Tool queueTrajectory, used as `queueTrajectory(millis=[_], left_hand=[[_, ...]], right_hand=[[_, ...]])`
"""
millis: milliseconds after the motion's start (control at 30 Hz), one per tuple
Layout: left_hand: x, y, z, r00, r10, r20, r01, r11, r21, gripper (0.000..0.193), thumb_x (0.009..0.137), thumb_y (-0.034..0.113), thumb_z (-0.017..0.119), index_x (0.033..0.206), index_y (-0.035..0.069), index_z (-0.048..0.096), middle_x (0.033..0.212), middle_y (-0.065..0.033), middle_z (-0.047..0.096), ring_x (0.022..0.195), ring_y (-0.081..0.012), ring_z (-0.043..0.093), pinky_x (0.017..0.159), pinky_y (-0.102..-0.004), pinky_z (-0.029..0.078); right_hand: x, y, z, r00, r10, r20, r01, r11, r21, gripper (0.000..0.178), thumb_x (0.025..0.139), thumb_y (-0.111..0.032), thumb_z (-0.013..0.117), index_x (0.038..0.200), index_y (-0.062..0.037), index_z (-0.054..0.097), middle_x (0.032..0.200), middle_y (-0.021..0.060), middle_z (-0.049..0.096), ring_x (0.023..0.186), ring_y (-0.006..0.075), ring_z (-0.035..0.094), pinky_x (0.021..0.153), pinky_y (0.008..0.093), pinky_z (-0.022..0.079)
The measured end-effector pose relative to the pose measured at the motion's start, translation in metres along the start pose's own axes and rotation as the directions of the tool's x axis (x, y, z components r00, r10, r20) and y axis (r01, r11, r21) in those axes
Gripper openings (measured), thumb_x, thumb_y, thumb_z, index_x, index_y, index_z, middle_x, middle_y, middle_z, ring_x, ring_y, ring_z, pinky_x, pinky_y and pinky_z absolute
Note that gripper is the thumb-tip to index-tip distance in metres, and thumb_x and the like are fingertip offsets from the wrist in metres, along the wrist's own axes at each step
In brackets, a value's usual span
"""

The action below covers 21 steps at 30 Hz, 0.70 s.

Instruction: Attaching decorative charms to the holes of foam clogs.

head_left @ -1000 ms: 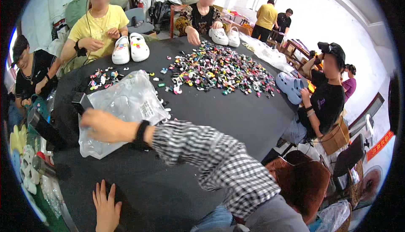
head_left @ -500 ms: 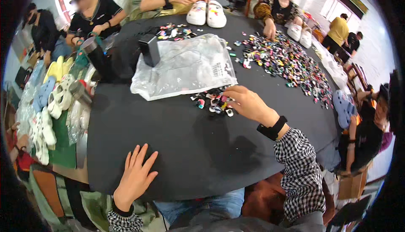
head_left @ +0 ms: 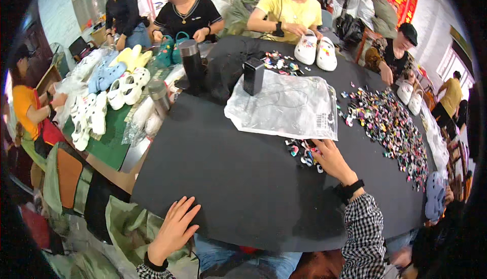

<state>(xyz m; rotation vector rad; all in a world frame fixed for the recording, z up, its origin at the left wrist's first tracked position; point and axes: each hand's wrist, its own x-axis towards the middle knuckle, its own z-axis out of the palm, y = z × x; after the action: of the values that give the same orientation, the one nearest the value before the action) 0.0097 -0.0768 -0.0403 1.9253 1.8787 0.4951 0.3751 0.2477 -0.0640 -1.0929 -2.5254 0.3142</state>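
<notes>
My left hand rests on the near edge of the black table, its fingers stretched out and holding nothing. Farther right, my right hand reaches to a small pile of colourful shoe charms, fingers extended along its right side. No charm shows in its grasp, though the fingertips partly hide what lies under them. Just beyond that pile lies a clear plastic bag with a barcode label, and a black box-shaped object stands on it.
A large heap of charms spreads on the right, a smaller one at the back. White clogs stand before a person in yellow. At left are a dark tumbler, a jar and white clogs. Several people sit or stand around.
My view has swung left, so the table sits farther right in the picture and more of the left side shows. My right hand stays at the small pile; my left stays by the edge.
</notes>
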Motion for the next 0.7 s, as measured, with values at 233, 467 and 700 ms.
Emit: queueTrajectory(millis=[233,467,700], left_hand=[[-0.031,-0.017,0.005,0.965,-0.155,-0.212,0.161,0.987,0.013,0.053,0.089,0.016,0.061,0.139,0.006,0.045,0.151,-0.0158,0.031,0.142,-0.0354,0.024,0.114,-0.0471,0.023],[-0.097,-0.062,0.024,0.649,-0.581,-0.492,0.468,0.814,-0.344,0.050,0.094,0.018,0.056,0.141,0.005,0.041,0.150,-0.0171,0.030,0.139,-0.0358,0.028,0.111,-0.0439,0.027],[-0.210,-0.141,0.117,0.543,-0.837,0.067,0.799,0.490,-0.349,0.061,0.091,0.028,0.059,0.140,-0.001,0.038,0.147,-0.0276,0.031,0.132,-0.0433,0.037,0.107,-0.0465,0.034]], right_hand=[[0.015,-0.025,0.002,0.994,-0.046,0.102,0.027,0.983,0.179,0.047,0.086,-0.016,0.063,0.128,-0.0001,0.052,0.132,0.0189,0.050,0.124,0.0358,0.045,0.105,0.0402,0.036],[-0.013,-0.013,-0.010,0.990,0.049,0.131,-0.064,0.992,0.113,0.054,0.086,-0.006,0.062,0.138,-0.0007,0.045,0.145,0.0182,0.041,0.132,0.0329,0.042,0.107,0.0363,0.036],[-0.017,-0.034,-0.009,0.988,0.019,0.151,-0.037,0.993,0.116,0.059,0.084,-0.001,0.059,0.140,0.0004,0.041,0.145,0.0208,0.039,0.134,0.0356,0.038,0.108,0.0377,0.034]])
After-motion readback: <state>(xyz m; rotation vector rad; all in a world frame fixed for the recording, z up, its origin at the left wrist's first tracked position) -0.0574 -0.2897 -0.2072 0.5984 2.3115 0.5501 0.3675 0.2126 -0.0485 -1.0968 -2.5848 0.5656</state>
